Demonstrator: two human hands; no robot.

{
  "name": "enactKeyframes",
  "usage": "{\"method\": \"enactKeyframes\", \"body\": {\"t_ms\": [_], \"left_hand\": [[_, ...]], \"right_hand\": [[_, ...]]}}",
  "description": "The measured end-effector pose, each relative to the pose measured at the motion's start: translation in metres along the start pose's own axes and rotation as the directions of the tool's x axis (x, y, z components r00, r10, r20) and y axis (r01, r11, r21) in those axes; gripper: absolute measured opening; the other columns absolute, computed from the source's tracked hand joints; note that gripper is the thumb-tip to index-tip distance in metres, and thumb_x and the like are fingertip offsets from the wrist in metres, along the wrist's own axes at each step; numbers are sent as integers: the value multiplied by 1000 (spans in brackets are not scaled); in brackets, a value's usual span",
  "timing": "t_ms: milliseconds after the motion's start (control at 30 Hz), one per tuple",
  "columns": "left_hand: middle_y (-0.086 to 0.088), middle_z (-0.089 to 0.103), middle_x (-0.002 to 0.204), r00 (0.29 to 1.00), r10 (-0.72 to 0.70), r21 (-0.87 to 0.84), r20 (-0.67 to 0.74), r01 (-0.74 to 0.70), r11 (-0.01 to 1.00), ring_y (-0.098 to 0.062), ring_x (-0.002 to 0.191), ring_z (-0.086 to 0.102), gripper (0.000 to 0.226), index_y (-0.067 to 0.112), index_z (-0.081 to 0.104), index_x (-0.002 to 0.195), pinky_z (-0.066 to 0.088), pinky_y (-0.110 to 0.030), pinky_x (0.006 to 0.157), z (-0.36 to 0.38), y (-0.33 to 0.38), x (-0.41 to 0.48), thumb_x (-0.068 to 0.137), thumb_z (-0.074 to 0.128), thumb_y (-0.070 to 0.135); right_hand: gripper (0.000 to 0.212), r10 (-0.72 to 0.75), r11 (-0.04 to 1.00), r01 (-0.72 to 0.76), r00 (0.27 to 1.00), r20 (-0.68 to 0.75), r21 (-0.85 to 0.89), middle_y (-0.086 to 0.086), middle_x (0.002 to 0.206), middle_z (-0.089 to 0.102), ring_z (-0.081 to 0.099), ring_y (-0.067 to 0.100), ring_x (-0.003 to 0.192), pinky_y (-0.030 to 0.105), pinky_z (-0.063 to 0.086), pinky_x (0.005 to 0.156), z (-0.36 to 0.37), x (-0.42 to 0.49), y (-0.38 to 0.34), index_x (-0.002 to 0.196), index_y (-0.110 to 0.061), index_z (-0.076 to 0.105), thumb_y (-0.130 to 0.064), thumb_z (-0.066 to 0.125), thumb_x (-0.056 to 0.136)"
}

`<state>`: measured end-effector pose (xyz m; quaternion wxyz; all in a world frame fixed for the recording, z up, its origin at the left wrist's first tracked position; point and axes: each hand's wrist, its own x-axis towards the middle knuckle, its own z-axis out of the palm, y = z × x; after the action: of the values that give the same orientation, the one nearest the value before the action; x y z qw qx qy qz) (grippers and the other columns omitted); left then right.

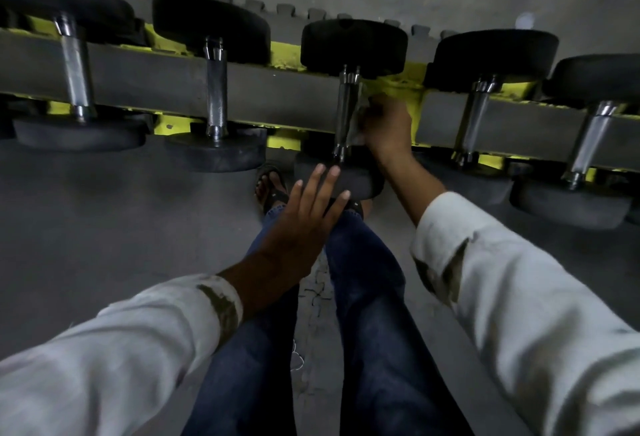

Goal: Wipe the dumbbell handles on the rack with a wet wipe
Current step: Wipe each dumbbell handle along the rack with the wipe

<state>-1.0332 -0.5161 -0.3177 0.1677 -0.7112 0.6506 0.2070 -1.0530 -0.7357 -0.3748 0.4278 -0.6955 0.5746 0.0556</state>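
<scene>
A long rack [156, 78] with grey bars and yellow parts runs across the top. Five dumbbells lie across it in a row, each with two round black ends and a shiny metal bar in the middle.

The first dumbbell [74, 68] is at the far left. The second dumbbell [216, 89] sits just beside it on the right.

Lower down, the left hand [304, 224] comes out of a white sleeve [138, 338]. It is wide open, with straight fingers spread apart, and it holds nothing. Its fingertips are up by the near black end of the middle dumbbell [353, 44]. I cannot tell if they touch it.

Under that hand are two legs in blue jeans [363, 279] and a foot in a dark sandal [272, 186] on the grey floor [86, 227].

The middle dumbbell's handle [344, 106] is where the wet wipe [357, 125] is. The wipe is a small pale bunch pressed on the right side of the handle. The right hand [388, 127] holds it there with curled fingers.

The fourth dumbbell [474, 123] is just to the right of that hand. The fifth dumbbell [588, 137] is at the far right.
</scene>
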Motion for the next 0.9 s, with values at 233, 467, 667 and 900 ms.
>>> {"method": "enactKeyframes", "body": {"t_ms": [233, 467, 667, 900], "left_hand": [[-42, -16, 159, 999, 27, -54, -35, -28, 998, -58, 151, 3, 94, -5, -17, 156, 24, -61, 121, 5, -1, 2, 99, 40, 42], [-41, -12, 161, 997, 16, -27, -76, -18, 999, -57, 151, 5, 84, -4, -13, 159, 27, -60, 120, 7, 0, 0, 104, 34, 38], [-42, -16, 160, 999, 24, -26, -45, -25, 999, -57, 151, 2, 83, -3, -13, 159, 23, -61, 122, 7, 0, 0, 103, 32, 39], [-37, -3, 162, 994, 26, -35, -110, -30, 999, -53, 152, 14, 82, 2, 4, 162, 28, -59, 122, 10, -1, 0, 102, 41, 45]], "right_hand": [[22, 88, 993, -81, 992, 87, -88, 19, 95, 71, 64, 34, 88, 29, 37, 67, 17, -15, 10, 90, -4, 72, -14, 53, 93], [22, 252, 781, -359, 930, 270, 511, 4, 58, 47, 45, 18, 48, 29, 34, 52, 3, 35, -16, 73, -15, 54, 1, 44, 85], [38, 208, 307, -594, 804, 557, 743, 6, 89, 71, 73, 25, 81, 46, 46, 92, 12, 46, -15, 96, -17, 65, -34, 31, 101], [48, 351, 659, -300, 934, 71, 690, 21, 98, 67, 65, 29, 83, 30, 44, 69, 36, 34, -18, 110, 2, 68, -29, 49, 78]]}}
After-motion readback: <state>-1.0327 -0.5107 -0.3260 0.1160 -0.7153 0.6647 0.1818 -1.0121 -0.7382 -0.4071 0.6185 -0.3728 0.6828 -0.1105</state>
